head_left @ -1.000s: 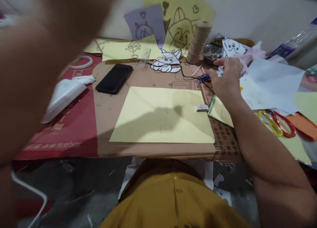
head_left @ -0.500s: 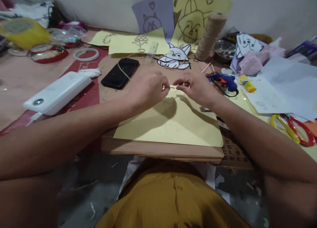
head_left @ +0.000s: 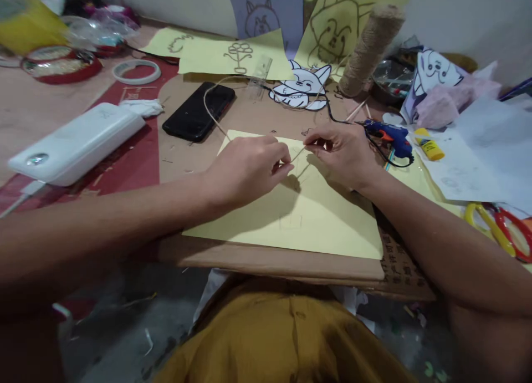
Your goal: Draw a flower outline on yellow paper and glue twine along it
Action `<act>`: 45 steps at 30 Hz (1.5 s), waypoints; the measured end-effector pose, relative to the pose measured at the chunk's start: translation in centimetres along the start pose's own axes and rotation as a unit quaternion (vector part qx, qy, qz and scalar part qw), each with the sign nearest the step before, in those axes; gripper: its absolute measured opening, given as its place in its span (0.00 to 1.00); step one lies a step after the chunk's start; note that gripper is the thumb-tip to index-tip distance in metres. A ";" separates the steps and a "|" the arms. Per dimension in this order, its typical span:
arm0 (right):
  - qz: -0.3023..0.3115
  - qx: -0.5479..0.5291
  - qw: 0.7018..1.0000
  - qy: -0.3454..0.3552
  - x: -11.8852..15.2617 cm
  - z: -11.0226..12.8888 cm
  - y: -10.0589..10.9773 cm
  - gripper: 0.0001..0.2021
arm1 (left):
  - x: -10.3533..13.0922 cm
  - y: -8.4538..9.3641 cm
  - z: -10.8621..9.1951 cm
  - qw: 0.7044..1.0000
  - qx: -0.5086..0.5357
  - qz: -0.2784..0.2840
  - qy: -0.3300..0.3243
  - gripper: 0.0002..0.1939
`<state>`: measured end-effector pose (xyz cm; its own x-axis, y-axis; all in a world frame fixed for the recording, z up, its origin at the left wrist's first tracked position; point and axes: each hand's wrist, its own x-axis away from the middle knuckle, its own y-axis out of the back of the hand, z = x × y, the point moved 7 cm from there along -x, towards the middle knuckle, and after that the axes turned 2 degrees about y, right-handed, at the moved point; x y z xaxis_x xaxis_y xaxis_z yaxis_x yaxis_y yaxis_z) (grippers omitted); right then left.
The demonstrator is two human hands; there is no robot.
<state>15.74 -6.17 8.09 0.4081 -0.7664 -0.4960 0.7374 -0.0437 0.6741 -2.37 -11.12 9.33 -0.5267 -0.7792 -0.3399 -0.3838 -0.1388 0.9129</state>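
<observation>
Between my two hands runs a short, slanting stretch of thin brown twine [head_left: 298, 153]. My left hand [head_left: 253, 169] is closed, pinching the twine between thumb and forefinger. Higher and to the right, my right hand [head_left: 343, 150] pinches its end with thumb and fingertips. Behind my left hand the twine loops back past the phone toward the twine spool [head_left: 369, 50]. Both hands are just above a sheet of yellow paper [head_left: 249, 228], which bears a faint pencilled box and other faint lines partly in shadow.
A black phone [head_left: 199, 111] and a white power bank [head_left: 78, 142] lie left. Right are a blue glue gun [head_left: 393, 139], a yellow glue stick [head_left: 430, 144] and scissors [head_left: 509, 233]. A fox cutout [head_left: 303, 86], a clear ruler [head_left: 260, 75] and drawings stand or lie behind.
My hands have drawn apart, with the right now higher, and more twine shows between them. The camera view has shifted and tilted slightly.
</observation>
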 end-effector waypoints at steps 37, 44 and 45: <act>-0.014 0.039 0.996 0.081 1.5 2.2 -0.5 0.09 | 4.9 -2.1 -4.5 0.953 -0.042 -0.107 -0.281 0.08; -0.005 0.065 0.995 0.078 1.4 2.2 -0.6 0.11 | 4.7 -2.4 -4.6 0.960 -0.028 -0.083 -0.264 0.09; -0.008 0.069 0.994 0.079 1.3 2.3 -0.6 0.11 | 4.6 -2.4 -4.6 0.962 -0.025 -0.075 -0.262 0.08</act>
<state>14.62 -8.68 8.33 0.4840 -0.6549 -0.5804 0.6679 -0.1521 0.7286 -0.40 -17.14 6.58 -0.7833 -0.3341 -0.5242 -0.4559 -0.2646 0.8498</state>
